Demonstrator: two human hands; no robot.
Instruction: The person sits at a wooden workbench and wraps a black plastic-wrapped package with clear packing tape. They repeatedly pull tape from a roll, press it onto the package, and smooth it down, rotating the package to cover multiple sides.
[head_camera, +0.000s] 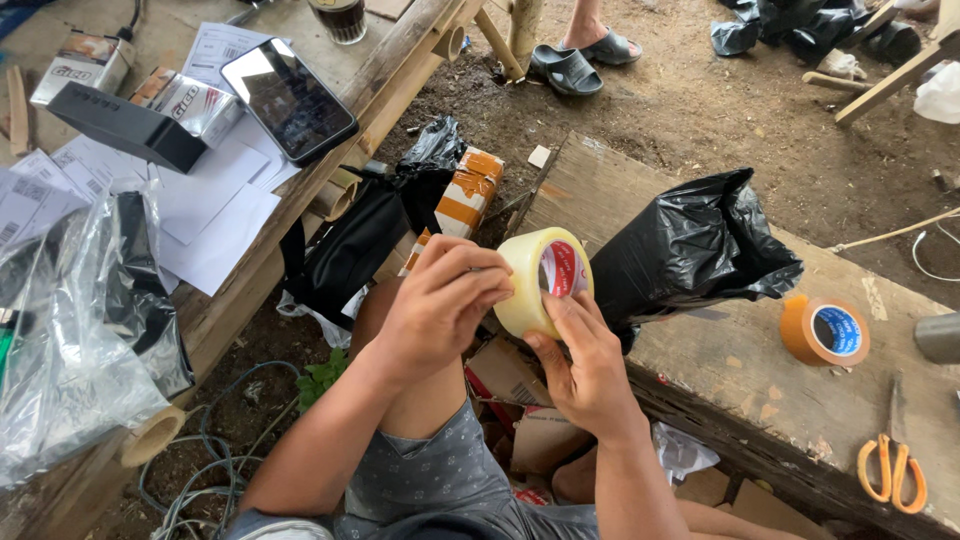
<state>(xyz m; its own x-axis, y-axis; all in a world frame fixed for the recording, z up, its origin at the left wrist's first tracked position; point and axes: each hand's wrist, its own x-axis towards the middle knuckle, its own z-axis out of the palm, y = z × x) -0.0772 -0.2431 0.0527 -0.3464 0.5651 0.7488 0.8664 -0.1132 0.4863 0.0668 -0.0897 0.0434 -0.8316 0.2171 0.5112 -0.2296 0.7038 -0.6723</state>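
On the bamboo bench (395, 75) at left lie two silver-and-orange cartons (190, 100), a third carton (82, 62) further left, a long black box (125, 125), white printed sheets (205, 195) and a dark-screened tablet (288, 98). A tape-wrapped brown parcel (462, 200) leans below. The clear tape roll (543, 281) has a red-and-white core label; the brown roll (824, 331) has a blue one.

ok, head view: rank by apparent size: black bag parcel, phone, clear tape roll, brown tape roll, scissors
1. Black bag parcel, largest.
2. Phone.
3. Clear tape roll, in both hands (left, right); nearer the camera, so it may look bigger than it is.
4. Brown tape roll and scissors: too alike to rank.
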